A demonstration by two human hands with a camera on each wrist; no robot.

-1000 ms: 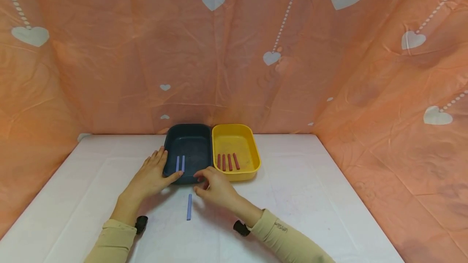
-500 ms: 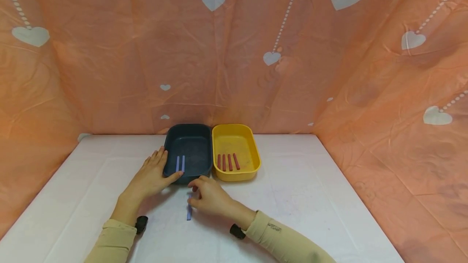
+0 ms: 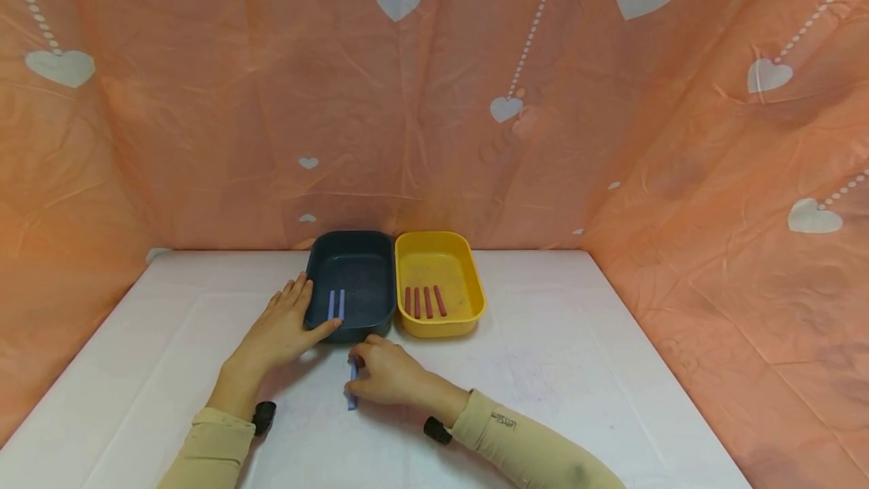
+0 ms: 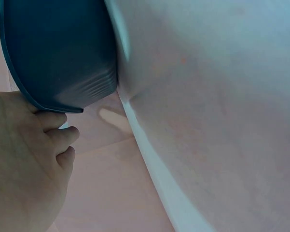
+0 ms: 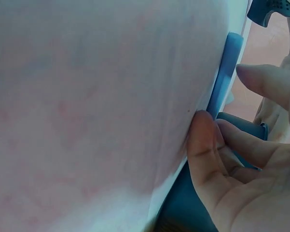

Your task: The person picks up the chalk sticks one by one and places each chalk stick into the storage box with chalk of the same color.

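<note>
My left hand (image 3: 274,334) holds the dark blue tray (image 3: 366,278) at its near left corner, thumb over the front rim and fingers along the left side. In the left wrist view, the fingertips curl at the tray's rim. In front of that tray, a blue chalk stick (image 3: 351,403) lies on the white table, partly covered by my right hand (image 3: 390,374). Thumb and fingers of that hand pinch the stick along its length. In the right wrist view, the stick's far end (image 5: 229,58) shows beside the thumb. Two blue chalk sticks (image 3: 342,305) lie in the dark tray.
A yellow tray (image 3: 444,262) stands against the right side of the dark one, with several red chalk sticks (image 3: 428,302) side by side in it. Pink cloth (image 3: 448,134) with white hearts hangs behind the table (image 3: 543,368) and at both sides.
My right hand has come down from the front of the trays towards me and left, onto the loose blue chalk stick. The left hand and both trays have stayed put.
</note>
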